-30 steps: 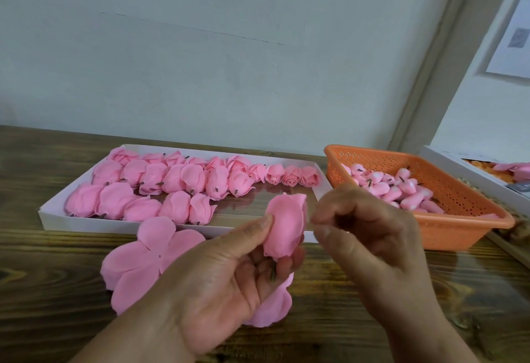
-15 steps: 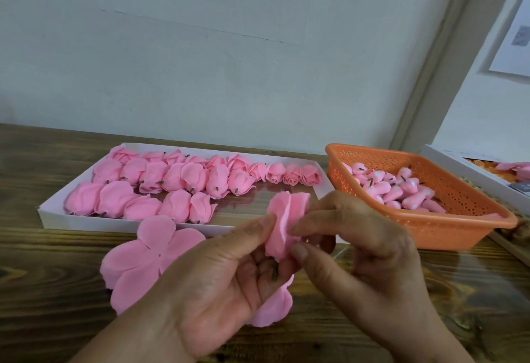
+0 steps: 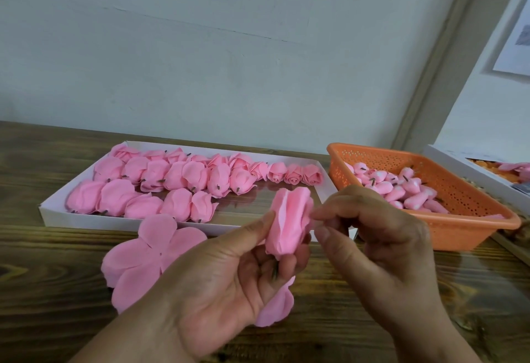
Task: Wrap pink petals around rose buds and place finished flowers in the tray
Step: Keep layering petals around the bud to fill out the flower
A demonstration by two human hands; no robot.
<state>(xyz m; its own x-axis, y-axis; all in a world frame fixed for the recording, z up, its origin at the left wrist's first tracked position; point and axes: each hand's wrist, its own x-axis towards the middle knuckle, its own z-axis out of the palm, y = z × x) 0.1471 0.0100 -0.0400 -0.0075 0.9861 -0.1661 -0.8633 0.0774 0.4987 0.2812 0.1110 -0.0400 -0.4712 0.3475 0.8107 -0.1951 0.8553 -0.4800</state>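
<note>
Pink foam flower [image 3: 289,223] sits at screen centre, pinched by the left hand [image 3: 229,271] between thumb and curled fingers. The right hand [image 3: 372,230] nips a petal edge at its 3 o'clock side. Best to smooth each petal snugly, overlapping evenly. Its long axis runs roughly upright, tip toward 12 o'clock, stem down, with the tray [image 3: 86,219] beyond.

The left hand [image 3: 229,282] covers most of the loose petal sheet [image 3: 149,253] and the held flower's stem, while the picture's right edge cuts off the second white tray [image 3: 470,166], contents indistinct.
</note>
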